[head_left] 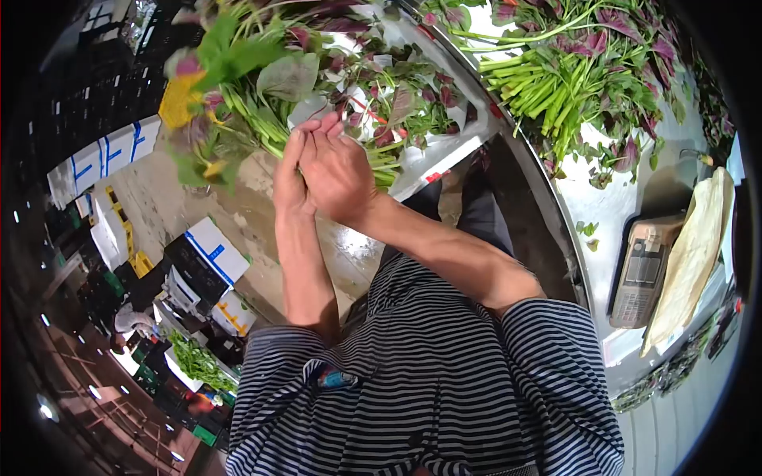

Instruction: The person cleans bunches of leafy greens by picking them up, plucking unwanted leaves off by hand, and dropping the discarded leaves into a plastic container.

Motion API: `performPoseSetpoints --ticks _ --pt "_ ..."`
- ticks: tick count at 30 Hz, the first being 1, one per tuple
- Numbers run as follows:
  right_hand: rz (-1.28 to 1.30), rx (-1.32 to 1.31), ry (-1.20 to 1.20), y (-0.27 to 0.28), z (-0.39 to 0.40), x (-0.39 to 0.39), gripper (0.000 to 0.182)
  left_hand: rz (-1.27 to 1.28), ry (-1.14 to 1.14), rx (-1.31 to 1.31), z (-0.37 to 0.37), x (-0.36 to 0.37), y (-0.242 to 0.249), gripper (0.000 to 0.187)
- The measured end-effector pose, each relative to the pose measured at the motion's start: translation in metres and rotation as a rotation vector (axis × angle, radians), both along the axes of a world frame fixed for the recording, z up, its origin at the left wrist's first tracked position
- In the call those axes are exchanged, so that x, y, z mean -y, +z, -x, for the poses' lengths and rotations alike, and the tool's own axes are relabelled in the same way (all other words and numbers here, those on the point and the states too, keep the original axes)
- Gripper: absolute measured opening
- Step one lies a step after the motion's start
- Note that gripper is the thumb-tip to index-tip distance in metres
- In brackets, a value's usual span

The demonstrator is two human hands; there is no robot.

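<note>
A bunch of red-and-green amaranth point(258, 117) is held out in front of me, its leaves toward the upper left. Its cut stems stick out on the right, past my hands. My left hand point(292, 178) is closed around the stems from the left side. Across them lies my right hand point(340, 176), closed with its back toward me and pressed against the left one. Some of the fingers are hidden behind the bunch. Loose amaranth leaves point(401, 99) lie on a white surface just beyond my hands.
At upper right, a large pile of amaranth point(556, 95) lies on a metal table. A keypad device point(641, 274) sits there beside a pale flat strip point(692, 258). White boxes with blue tape point(214, 250) stand at left. Another person point(131, 321) is at lower left near greens point(194, 361).
</note>
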State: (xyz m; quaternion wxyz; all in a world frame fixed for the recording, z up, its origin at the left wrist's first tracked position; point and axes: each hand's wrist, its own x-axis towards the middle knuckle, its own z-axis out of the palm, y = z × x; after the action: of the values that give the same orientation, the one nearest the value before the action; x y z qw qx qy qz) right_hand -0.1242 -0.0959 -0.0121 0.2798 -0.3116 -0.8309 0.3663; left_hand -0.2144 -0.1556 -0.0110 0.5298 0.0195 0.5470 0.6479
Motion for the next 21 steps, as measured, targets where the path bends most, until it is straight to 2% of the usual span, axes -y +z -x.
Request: performPoseSetpoints --ticks 1,3,4,7,8,10,11,13,17,21 --pt "0.011 0.055 0.065 0.005 -0.002 -0.004 0.041 -0.119 -0.023 0.086 0.001 -0.012 0.000 0.027" --pt "0.046 0.170 0.197 0.015 -0.011 -0.009 0.054 -0.086 0.006 0.091 -0.003 -0.018 0.001 0.024" --pt "0.052 0.165 0.201 0.012 -0.016 -0.006 0.054 -0.057 0.051 0.095 -0.004 -0.017 0.003 0.021" --pt "0.258 -0.155 0.302 -0.009 -0.039 -0.011 0.067 -0.090 0.074 0.136 0.006 -0.014 -0.004 0.016" --pt "0.256 -0.159 0.309 -0.016 -0.048 -0.018 0.067 -0.145 0.055 0.178 0.013 -0.011 -0.010 0.014" --pt "1.124 -0.301 0.442 -0.029 -0.063 -0.036 0.056 -0.196 0.048 0.211 0.022 -0.005 -0.012 0.013" --pt "1.132 -0.304 0.449 -0.035 -0.064 -0.039 0.056 -0.195 0.064 0.236 0.025 -0.001 -0.010 0.012" --pt "1.087 -0.030 0.461 -0.047 -0.065 -0.046 0.030 -0.207 0.085 0.284 0.031 -0.002 -0.009 0.010" --pt "1.062 -0.032 0.467 -0.062 -0.070 -0.032 0.018 -0.278 -0.040 0.362 0.046 -0.002 -0.003 0.007" --pt "1.119 -0.054 0.391 -0.065 -0.096 -0.012 0.021 -0.277 -0.007 0.359 0.059 -0.003 0.005 0.007"
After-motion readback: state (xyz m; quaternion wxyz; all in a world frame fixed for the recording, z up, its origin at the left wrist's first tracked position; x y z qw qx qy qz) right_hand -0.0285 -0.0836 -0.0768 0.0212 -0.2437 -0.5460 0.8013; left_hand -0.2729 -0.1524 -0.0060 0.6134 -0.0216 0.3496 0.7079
